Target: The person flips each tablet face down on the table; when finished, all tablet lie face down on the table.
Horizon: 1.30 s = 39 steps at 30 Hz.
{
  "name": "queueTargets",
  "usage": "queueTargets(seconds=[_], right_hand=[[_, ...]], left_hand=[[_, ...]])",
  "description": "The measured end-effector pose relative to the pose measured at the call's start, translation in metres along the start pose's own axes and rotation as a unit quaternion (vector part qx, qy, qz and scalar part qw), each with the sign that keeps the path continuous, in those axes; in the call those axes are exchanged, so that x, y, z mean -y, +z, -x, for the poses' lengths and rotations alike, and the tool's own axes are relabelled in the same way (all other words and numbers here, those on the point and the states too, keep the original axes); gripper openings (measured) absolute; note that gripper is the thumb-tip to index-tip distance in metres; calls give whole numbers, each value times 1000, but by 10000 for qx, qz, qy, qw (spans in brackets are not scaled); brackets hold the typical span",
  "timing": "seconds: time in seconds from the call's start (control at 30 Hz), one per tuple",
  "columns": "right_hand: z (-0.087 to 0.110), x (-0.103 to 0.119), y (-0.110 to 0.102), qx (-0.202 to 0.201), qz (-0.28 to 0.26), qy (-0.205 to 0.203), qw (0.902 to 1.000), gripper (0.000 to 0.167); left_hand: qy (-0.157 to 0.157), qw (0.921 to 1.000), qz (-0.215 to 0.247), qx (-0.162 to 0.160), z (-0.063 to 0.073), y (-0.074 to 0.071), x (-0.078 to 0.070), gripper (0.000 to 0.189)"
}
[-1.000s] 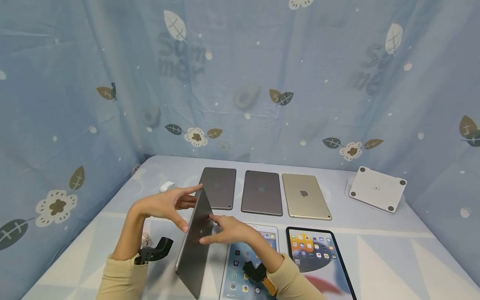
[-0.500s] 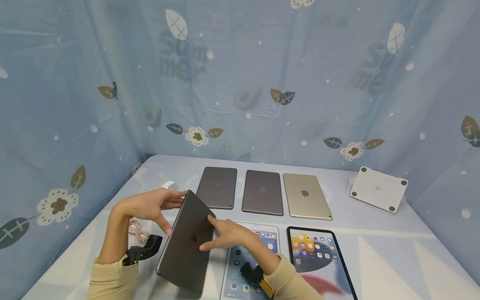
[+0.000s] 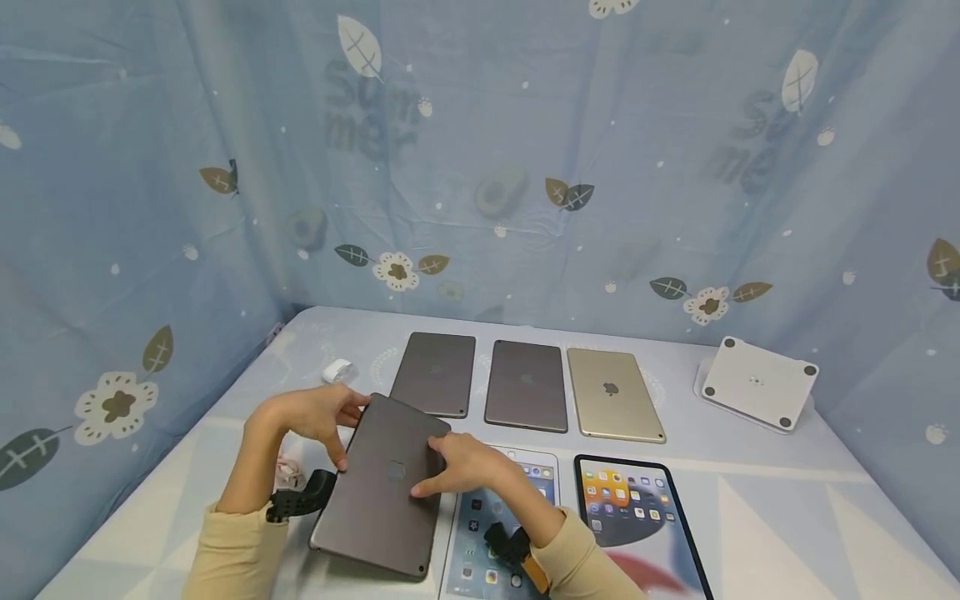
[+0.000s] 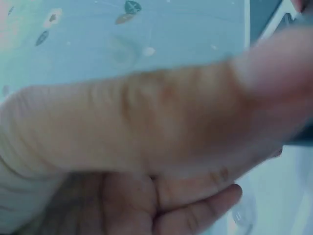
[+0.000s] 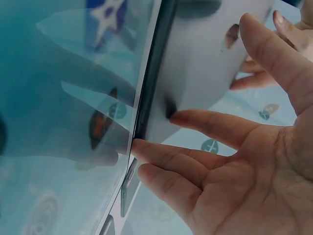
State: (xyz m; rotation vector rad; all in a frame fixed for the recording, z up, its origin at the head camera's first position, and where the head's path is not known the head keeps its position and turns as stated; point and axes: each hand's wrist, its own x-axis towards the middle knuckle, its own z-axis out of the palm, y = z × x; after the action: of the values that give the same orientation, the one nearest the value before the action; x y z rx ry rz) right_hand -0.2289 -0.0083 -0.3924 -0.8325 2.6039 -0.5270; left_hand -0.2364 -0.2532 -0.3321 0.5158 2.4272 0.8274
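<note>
In the head view a grey tablet (image 3: 378, 508) is tilted, its back toward me. My left hand (image 3: 307, 421) grips its upper left edge, thumb on the near side and fingers behind. The left wrist view is mostly filled by that hand's blurred thumb (image 4: 161, 117). My right hand (image 3: 468, 467) lies at the tablet's right side, thumb and forefinger against the back. In the right wrist view its fingers (image 5: 171, 161) are spread and nearly straight, touching the back and edge. Under my right wrist lies a white-framed tablet (image 3: 480, 542), its screen lit. The grey tablet's screen is hidden.
Face down at the back lie two grey tablets (image 3: 435, 375) (image 3: 527, 387) and a gold one (image 3: 615, 396). A black-framed lit tablet (image 3: 637, 525) lies to the right. A white stand (image 3: 761, 383) is at far right. At left are a white charger (image 3: 339, 371) and a pink cable (image 3: 288, 473).
The grey tablet has swung from nearly edge-on to a flatter tilt, showing more of its back. My left hand has shifted left and lower with it; my right hand has barely moved.
</note>
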Motion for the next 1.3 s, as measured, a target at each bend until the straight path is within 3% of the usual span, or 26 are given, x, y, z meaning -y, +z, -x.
queueTargets(seconds=[0.2, 0.4, 0.67, 0.97, 1.17, 1.3], right_hand=[[0, -3, -1, -20, -85, -154, 9998, 70], [2, -3, -2, -70, 61, -175, 9998, 37], [4, -1, -2, -78, 477, -30, 9988, 38], [6, 5, -7, 623, 606, -219, 9960, 60], [5, 6, -4, 630, 537, -238, 9963, 60], [5, 7, -1, 528, 624, -223, 9964, 58]], left_hand=[[-207, 9997, -132, 92, -9, 3, 12, 91], [-207, 9992, -240, 229, -17, 6, 21, 76], [-302, 9969, -716, 120, -20, 8, 15, 66], [-404, 9902, -1329, -139, -26, 11, 7, 52], [-774, 9851, -1464, -468, -31, 16, 2, 56], [-864, 9823, -1580, -516, -34, 19, 0, 57]])
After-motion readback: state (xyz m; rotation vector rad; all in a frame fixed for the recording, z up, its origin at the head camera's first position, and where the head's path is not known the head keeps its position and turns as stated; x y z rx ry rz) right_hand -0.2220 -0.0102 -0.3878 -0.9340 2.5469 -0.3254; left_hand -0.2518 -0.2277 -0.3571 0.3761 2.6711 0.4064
